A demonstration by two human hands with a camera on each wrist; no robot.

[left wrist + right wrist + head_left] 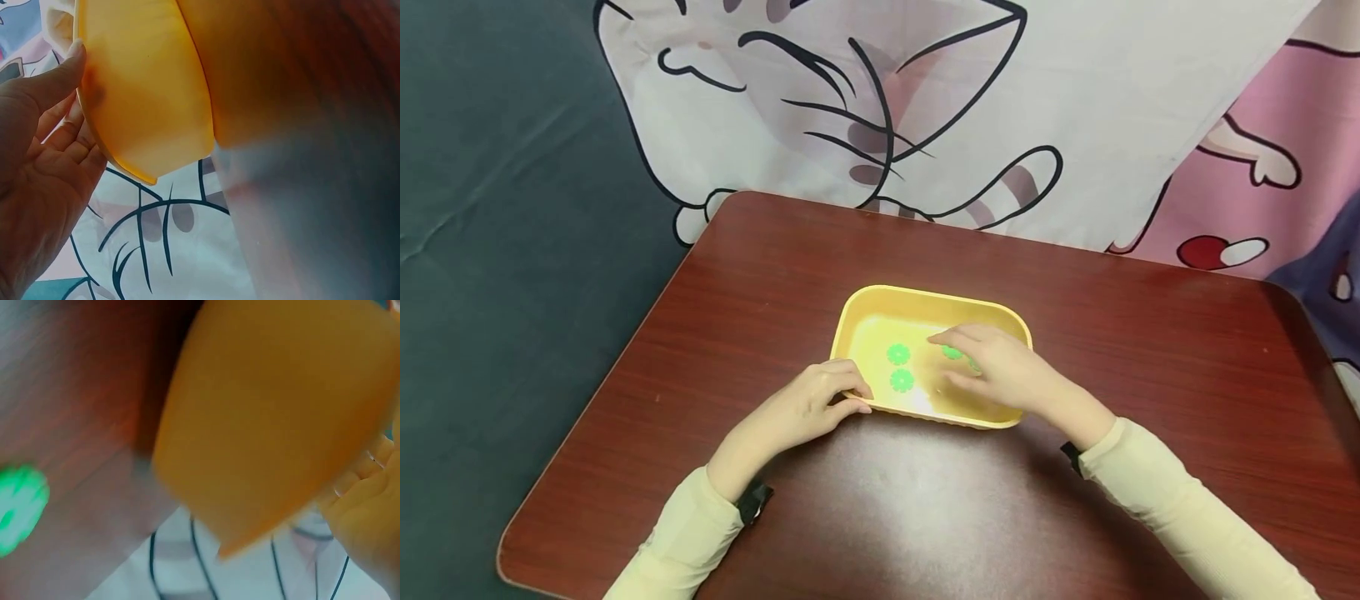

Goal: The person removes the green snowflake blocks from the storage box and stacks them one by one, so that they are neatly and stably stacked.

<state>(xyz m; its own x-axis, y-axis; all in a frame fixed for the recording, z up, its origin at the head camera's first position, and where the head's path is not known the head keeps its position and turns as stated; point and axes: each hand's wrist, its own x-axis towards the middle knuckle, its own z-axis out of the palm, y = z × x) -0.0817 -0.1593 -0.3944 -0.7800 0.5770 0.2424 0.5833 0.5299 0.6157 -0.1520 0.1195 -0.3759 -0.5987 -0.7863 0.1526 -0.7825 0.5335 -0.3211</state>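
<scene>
A yellow plastic basin [925, 298] stands on the table, with several small green flower-shaped discs [898, 354] on its floor. My left hand [816, 400] grips the basin's near left corner, thumb outside the rim and fingers inside. From the left wrist view, that hand [56, 125] pinches the rim of the yellow wall [144, 87]. My right hand [992, 362] reaches in over the basin's right half, fingers extended and thumb apart, partly hiding the discs beneath. In the blurred right wrist view, the hand [369, 494] is at the rim, its fingertips hidden behind the basin wall [269, 425].
Around the basin spreads a dark red-brown wooden table [760, 275] with rounded corners. A white curtain [1120, 108] with a cartoon cat hangs behind its far edge. In the right wrist view a blurred green disc [22, 506] shows against the table at the left edge.
</scene>
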